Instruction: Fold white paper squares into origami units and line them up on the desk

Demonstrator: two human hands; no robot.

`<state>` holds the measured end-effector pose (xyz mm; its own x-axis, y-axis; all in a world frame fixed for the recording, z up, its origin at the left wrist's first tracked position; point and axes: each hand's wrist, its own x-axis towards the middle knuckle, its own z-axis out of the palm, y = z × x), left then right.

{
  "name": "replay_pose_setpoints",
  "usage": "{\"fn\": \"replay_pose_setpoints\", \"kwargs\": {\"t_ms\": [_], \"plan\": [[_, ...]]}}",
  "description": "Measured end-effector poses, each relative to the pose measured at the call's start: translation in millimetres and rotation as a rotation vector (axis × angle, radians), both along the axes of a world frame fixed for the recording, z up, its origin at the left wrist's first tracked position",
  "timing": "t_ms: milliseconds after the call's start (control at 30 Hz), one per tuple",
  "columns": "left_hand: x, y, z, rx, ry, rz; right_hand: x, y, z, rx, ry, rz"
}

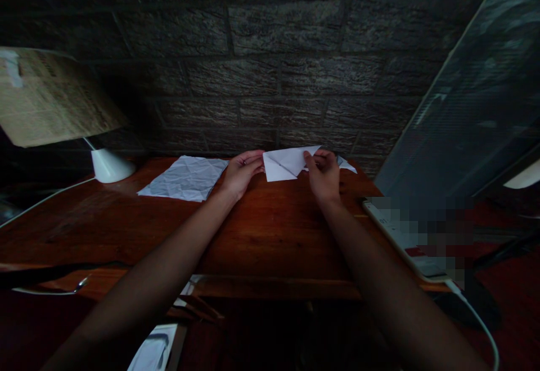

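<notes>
A folded sheet of white paper [283,164] is held up over the wooden table, near its far edge. My left hand [242,173] grips the paper's left edge between thumb and fingers. On the other side, my right hand [324,174] pinches its upper right part, the thumb in front and the fingers behind. One crease or flap edge runs slantwise across the paper's face. Behind my right hand, another white paper piece [346,164] with a pointed corner shows; whether it joins the held paper is hidden. Left of my left hand lies a flat, creased sheet of paper [184,179].
A lamp [110,164] with a brown paper shade stands at the far left. The wooden table [270,247] backs onto a dark stone wall. On the right edge sits a phone or tablet [396,233], partly pixelated, with a white cable [478,317]. A white box [158,348] shows below.
</notes>
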<state>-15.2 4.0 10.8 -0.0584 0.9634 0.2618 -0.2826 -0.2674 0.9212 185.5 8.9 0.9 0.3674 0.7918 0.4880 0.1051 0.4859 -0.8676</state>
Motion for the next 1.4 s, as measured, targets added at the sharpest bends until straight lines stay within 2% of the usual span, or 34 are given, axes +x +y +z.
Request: {"fn": "replay_pose_setpoints", "kwargs": {"t_ms": [100,167,200,233,300,367,433,467,600,700,867,1033,1200,1400], "plan": [[-4.1,2.9,-0.7,0.061,0.108,0.062,10.1,0.7,4.5,0.075,-0.021,-0.207],[-5.4,3.0,-0.7,0.100,0.183,0.067,16.7,-1.2,10.3,0.118,-0.096,-0.243],[-5.4,2.6,-0.7,0.113,0.217,0.052,18.2,-2.9,13.0,0.118,-0.136,-0.193],[-5.1,2.0,-0.8,0.121,0.243,0.025,18.1,-5.1,15.1,0.091,-0.171,-0.084],[-3.3,0.9,-1.6,0.115,0.262,-0.048,12.8,-10.2,16.6,-0.004,-0.270,0.255],[-0.4,0.3,-3.0,0.094,0.249,-0.098,3.1,-15.7,14.7,-0.068,-0.360,0.486],[2.9,0.1,-4.1,0.080,0.219,-0.096,-6.2,-20.0,11.5,-0.084,-0.429,0.588],[4.6,-0.1,-4.1,0.075,0.195,-0.083,-9.5,-21.3,10.0,-0.083,-0.425,0.596],[10.3,-4.6,-0.4,0.064,0.114,-0.062,-11.4,-21.9,7.9,-0.119,-0.332,0.546],[12.9,-10.0,2.2,0.108,0.175,-0.106,-9.0,-20.7,8.6,-0.142,-0.279,0.503],[12.8,-10.7,-0.9,0.129,0.207,-0.087,-11.8,-19.3,6.4,-0.054,-0.241,0.505],[12.7,-8.3,-4.3,0.133,0.210,-0.067,-13.5,-16.4,2.0,-0.021,-0.220,0.449],[17.8,-9.3,-6.8,0.148,0.217,-0.025,-12.4,-16.9,1.0,0.020,-0.258,0.402],[25.6,-9.2,-13.3,0.182,0.171,0.008,-11.0,-22.0,3.9,0.096,-0.416,0.289]]}}
